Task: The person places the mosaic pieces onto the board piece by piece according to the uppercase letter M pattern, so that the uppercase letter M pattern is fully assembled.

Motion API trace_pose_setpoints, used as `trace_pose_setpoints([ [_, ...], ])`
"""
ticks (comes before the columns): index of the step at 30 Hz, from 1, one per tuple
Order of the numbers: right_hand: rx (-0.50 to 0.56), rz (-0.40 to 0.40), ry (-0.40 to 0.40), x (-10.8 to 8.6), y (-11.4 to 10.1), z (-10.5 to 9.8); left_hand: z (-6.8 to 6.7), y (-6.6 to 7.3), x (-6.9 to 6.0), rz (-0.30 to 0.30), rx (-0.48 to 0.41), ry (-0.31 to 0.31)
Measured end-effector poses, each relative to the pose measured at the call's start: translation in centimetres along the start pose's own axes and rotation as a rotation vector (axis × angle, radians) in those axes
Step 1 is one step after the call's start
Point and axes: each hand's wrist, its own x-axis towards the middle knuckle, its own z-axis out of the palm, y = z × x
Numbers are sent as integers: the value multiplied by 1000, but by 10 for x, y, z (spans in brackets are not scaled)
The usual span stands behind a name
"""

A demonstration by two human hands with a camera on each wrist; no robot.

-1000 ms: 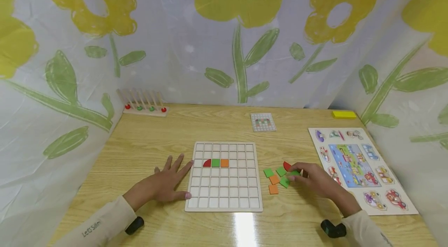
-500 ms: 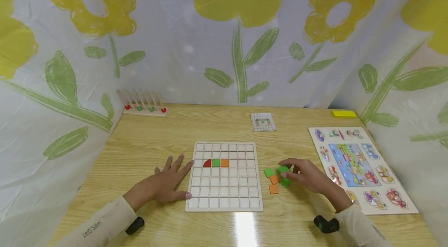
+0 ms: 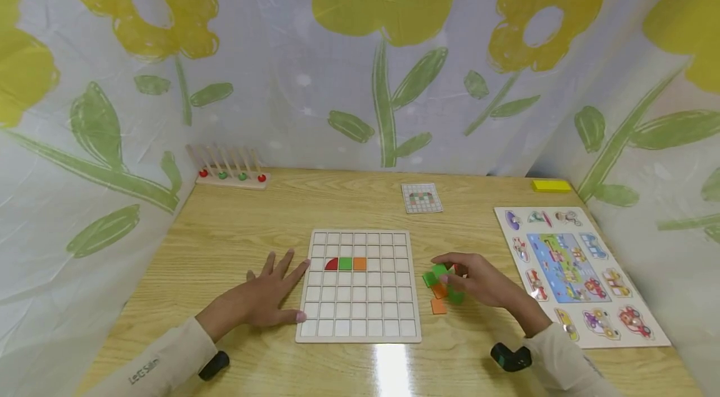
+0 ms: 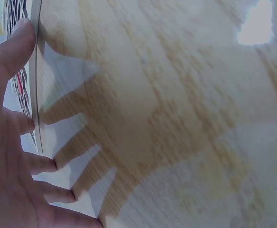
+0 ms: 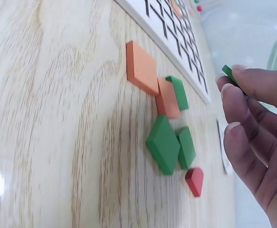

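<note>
My left hand is spread, with fingers and thumb touching the left edge of the white grid board. One row of the board holds a red quarter-circle tile, a green square tile and an orange square tile. Over the loose pieces, my right hand pinches a green tile between thumb and fingers, raised off the table. Below it in the right wrist view lie orange tiles, green tiles and a red piece; the hand partly hides them in the head view.
A small pattern card lies behind the board. To the right is a picture puzzle board, with a yellow block behind it. A peg rack with red and green beads stands at the back left.
My right hand has picked up a green tile and moved left with it, over the other loose tiles. The left hand stays at the board's edge.
</note>
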Motion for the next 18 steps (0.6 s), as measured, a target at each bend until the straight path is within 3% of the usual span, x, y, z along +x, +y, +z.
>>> trace_pose_setpoints([
  [6,46,-19,-29,7,-6,6,1,0,0,0,1,2],
  [18,46,-25,-6,15,-10,12,0,1,-1,4,-5,12],
])
